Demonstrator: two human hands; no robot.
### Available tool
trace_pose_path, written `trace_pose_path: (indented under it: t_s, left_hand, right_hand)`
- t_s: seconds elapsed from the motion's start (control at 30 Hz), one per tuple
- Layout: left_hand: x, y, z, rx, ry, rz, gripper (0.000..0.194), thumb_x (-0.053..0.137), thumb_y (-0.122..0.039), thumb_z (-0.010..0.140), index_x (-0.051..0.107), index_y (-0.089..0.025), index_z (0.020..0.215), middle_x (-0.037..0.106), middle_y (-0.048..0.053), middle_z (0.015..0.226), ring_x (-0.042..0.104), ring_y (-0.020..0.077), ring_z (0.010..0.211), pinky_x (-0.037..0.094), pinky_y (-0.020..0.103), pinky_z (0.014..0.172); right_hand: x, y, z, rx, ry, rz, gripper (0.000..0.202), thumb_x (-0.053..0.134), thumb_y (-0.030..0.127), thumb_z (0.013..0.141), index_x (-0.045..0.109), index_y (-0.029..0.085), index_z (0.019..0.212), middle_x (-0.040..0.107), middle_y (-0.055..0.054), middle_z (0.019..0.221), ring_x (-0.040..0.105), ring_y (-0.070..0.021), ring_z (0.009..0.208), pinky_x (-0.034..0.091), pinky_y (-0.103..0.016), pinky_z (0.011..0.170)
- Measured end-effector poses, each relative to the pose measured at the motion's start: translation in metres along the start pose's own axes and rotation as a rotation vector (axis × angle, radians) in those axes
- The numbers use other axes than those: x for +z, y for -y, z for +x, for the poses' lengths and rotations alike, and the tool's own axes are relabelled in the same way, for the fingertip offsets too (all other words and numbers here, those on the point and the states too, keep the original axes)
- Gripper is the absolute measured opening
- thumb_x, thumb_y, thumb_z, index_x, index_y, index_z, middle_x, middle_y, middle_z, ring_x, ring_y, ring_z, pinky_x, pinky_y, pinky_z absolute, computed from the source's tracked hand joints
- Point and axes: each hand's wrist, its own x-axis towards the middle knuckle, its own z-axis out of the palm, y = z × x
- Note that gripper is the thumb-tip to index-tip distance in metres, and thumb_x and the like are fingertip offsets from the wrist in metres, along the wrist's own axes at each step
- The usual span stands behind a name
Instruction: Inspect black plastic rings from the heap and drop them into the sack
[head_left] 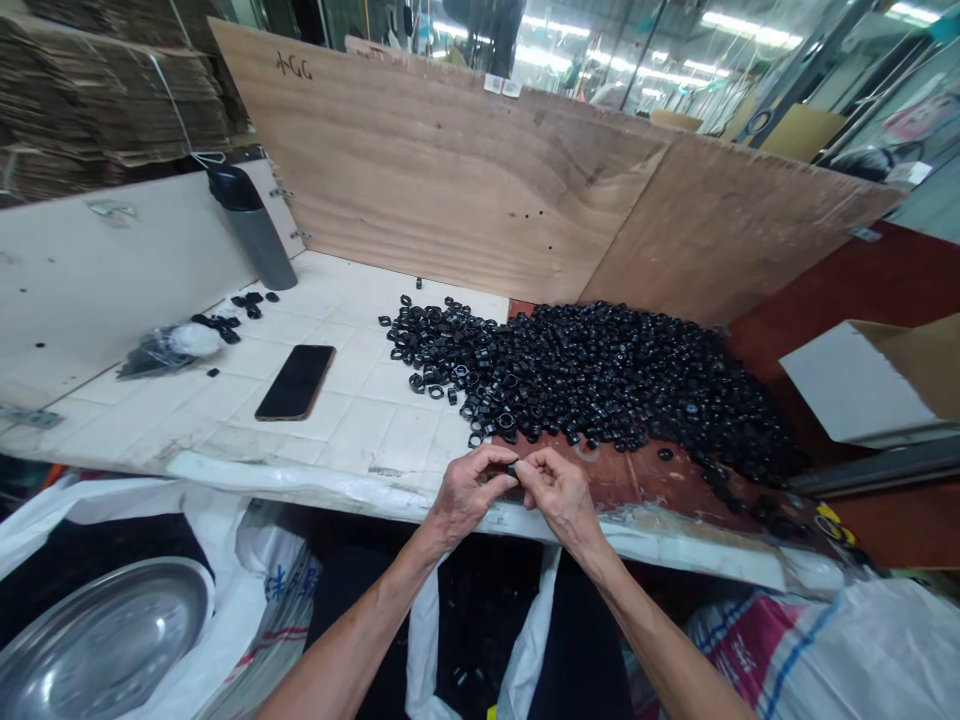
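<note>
My left hand (pixel 475 490) and my right hand (pixel 555 492) meet over the front edge of the table. Between their fingertips they pinch one small black ring-shaped part (pixel 513 469), mostly covered by the fingers. Just beyond the hands spreads a large pile of black ring-shaped parts (pixel 600 370), heaped highest to the right and looser at the left. Below the hands, between the knees, a white sack (pixel 424 630) hangs open with dark small parts inside, hard to make out.
A phone (pixel 295 382), a grey bottle (pixel 259 235) and a plastic bag (pixel 169 350) are on the left. Wooden boards (pixel 450 160) wall the back. A white box (pixel 851 385) stands right. A metal bowl (pixel 112 640) sits lower left; a woven sack (pixel 847 650) lies lower right.
</note>
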Motion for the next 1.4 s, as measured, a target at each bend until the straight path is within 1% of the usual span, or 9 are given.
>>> trace_pose_path:
  t_s: [0.2, 0.4, 0.57, 0.7, 0.77, 1.03, 1.2, 1.3, 1.4]
  left_hand:
    - [-0.002, 0.003, 0.000, 0.084, 0.014, 0.066, 0.017, 0.071, -0.021, 0.082, 0.071, -0.017, 0.098, 0.073, 0.006, 0.099, 0.067, 0.0199, 0.095, 0.053, 0.033, 0.090]
    - [-0.001, -0.001, -0.001, 0.021, 0.032, -0.006, 0.018, 0.069, -0.026, 0.085, 0.071, -0.017, 0.100, 0.072, 0.008, 0.099, 0.068, 0.0198, 0.092, 0.054, 0.032, 0.086]
    - [0.000, -0.003, 0.000, 0.014, 0.001, -0.017, 0.016, 0.071, -0.025, 0.083, 0.071, -0.016, 0.097, 0.070, 0.006, 0.096, 0.067, 0.0187, 0.092, 0.055, 0.030, 0.085]
    - [0.000, -0.001, 0.000, 0.021, -0.002, -0.009, 0.018, 0.071, -0.026, 0.083, 0.070, -0.016, 0.098, 0.070, 0.007, 0.097, 0.067, 0.0184, 0.091, 0.055, 0.030, 0.083]
    - [0.000, -0.001, 0.000, 0.020, -0.018, -0.003, 0.017, 0.071, -0.026, 0.083, 0.070, -0.016, 0.097, 0.070, 0.007, 0.097, 0.067, 0.0182, 0.090, 0.055, 0.029, 0.081]
    - [0.000, -0.003, 0.000, -0.003, -0.011, -0.011, 0.017, 0.071, -0.025, 0.082, 0.069, -0.016, 0.096, 0.069, 0.006, 0.097, 0.067, 0.0178, 0.090, 0.056, 0.029, 0.081]
    - [0.000, -0.007, -0.002, -0.017, 0.064, -0.007, 0.016, 0.069, -0.022, 0.084, 0.068, -0.015, 0.098, 0.070, 0.006, 0.095, 0.069, 0.0183, 0.087, 0.057, 0.030, 0.081]
    - [0.000, -0.010, -0.012, 0.071, 0.110, 0.124, 0.017, 0.066, -0.017, 0.086, 0.067, -0.016, 0.103, 0.071, 0.006, 0.097, 0.069, 0.0180, 0.090, 0.057, 0.031, 0.083]
    - [0.000, -0.009, -0.030, 0.300, 0.134, 0.308, 0.026, 0.058, -0.009, 0.089, 0.062, -0.018, 0.113, 0.070, 0.008, 0.106, 0.067, 0.0184, 0.100, 0.055, 0.033, 0.089]
  right_hand:
    - [0.000, 0.009, 0.002, -0.134, -0.078, -0.319, 0.048, 0.052, 0.050, 0.093, 0.051, 0.019, 0.056, 0.049, 0.002, 0.050, 0.049, -0.0116, 0.050, 0.036, -0.022, 0.049]
    - [-0.003, 0.002, -0.003, -0.224, -0.013, -0.120, 0.030, 0.061, 0.040, 0.088, 0.065, 0.018, 0.107, 0.066, -0.003, 0.078, 0.061, -0.0151, 0.061, 0.050, -0.024, 0.057]
    - [-0.002, 0.003, -0.004, -0.229, -0.045, -0.278, 0.031, 0.054, 0.038, 0.094, 0.067, 0.018, 0.073, 0.059, 0.000, 0.057, 0.054, -0.0127, 0.050, 0.043, -0.023, 0.051]
    - [-0.002, 0.000, -0.007, -0.283, -0.048, -0.312, 0.028, 0.054, 0.037, 0.094, 0.069, 0.016, 0.082, 0.060, 0.000, 0.061, 0.051, -0.0120, 0.052, 0.039, -0.023, 0.053]
    - [-0.003, -0.001, -0.009, -0.287, -0.056, -0.348, 0.035, 0.056, 0.038, 0.093, 0.064, 0.017, 0.067, 0.051, 0.002, 0.053, 0.044, -0.0106, 0.048, 0.035, -0.023, 0.050]
    - [-0.004, 0.000, -0.011, -0.197, -0.057, -0.146, 0.024, 0.062, 0.038, 0.088, 0.064, 0.017, 0.076, 0.055, 0.002, 0.060, 0.049, -0.0107, 0.051, 0.040, -0.022, 0.050]
    - [0.003, -0.006, -0.018, -0.129, -0.064, 0.028, 0.023, 0.062, 0.035, 0.087, 0.064, 0.018, 0.102, 0.065, -0.001, 0.077, 0.060, -0.0136, 0.059, 0.049, -0.024, 0.057]
    - [0.007, -0.003, -0.033, 0.003, -0.105, 0.075, 0.023, 0.062, 0.039, 0.087, 0.062, 0.018, 0.096, 0.063, 0.001, 0.064, 0.057, -0.0131, 0.049, 0.045, -0.023, 0.049]
    - [0.012, 0.005, -0.050, 0.150, -0.105, 0.257, 0.024, 0.064, 0.041, 0.085, 0.059, 0.018, 0.085, 0.053, 0.006, 0.048, 0.047, -0.0104, 0.040, 0.038, -0.022, 0.044]
